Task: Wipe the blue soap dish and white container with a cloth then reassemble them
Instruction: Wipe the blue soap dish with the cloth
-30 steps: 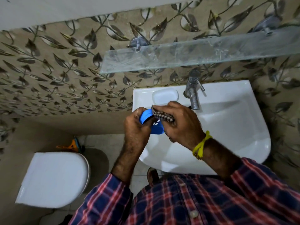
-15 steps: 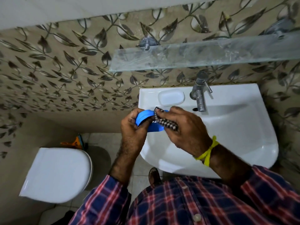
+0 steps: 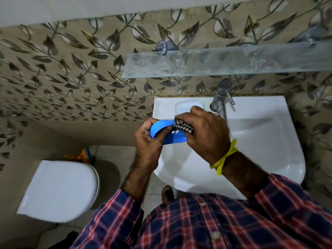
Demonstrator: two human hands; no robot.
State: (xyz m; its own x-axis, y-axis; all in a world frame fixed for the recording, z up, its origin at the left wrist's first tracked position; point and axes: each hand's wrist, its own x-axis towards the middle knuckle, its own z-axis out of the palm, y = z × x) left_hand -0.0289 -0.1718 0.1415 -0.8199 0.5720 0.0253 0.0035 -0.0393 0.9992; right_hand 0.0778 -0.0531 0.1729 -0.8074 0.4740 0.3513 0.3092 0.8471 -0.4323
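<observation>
Sink (image 3: 260,141) lower; cloth (image 3: 184,125) now further along dish (image 3: 172,137).

Toilet (image 3: 59,189) left of sink (image 3: 260,159); shelf (image 3: 224,62) above tap (image 3: 220,101).

Dim, warm indoor light, wide-angle view bending at the edges.
Glare is shining on the sink (image 3: 280,159) rim; the glass shelf (image 3: 224,62) and wall corners are smearing softly.

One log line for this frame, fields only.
step: wiping dish | left hand: holds blue dish | right hand: presses cloth on dish | white container: on sink
</observation>
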